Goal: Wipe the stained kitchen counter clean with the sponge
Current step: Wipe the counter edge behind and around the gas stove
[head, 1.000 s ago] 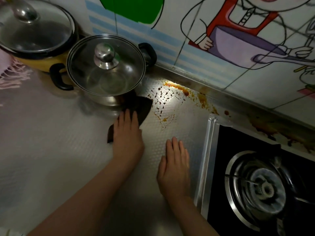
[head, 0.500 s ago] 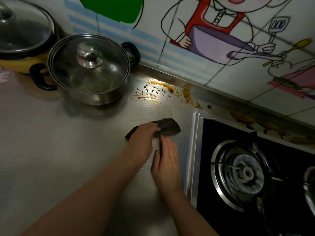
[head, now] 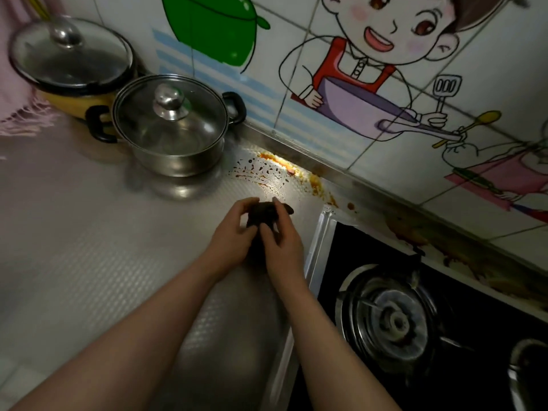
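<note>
Wall [head: 296, 16]: white tiles, cartoon cook decal [head: 370, 69], green shape [head: 213, 31], blue stripes [head: 267, 93].
Stove: black gas hob [head: 355, 241], 1 burner [head: 394, 318] in full view.
Light: dim, bright patch at wall foot.

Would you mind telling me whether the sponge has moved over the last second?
Yes. The sponge has left the base of the steel pot and gone right, towards the stove.

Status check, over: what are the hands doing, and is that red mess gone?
Left hand and right hand both grip sponge. Stains by wall not yet wiped. Steel pot beside them.
</note>
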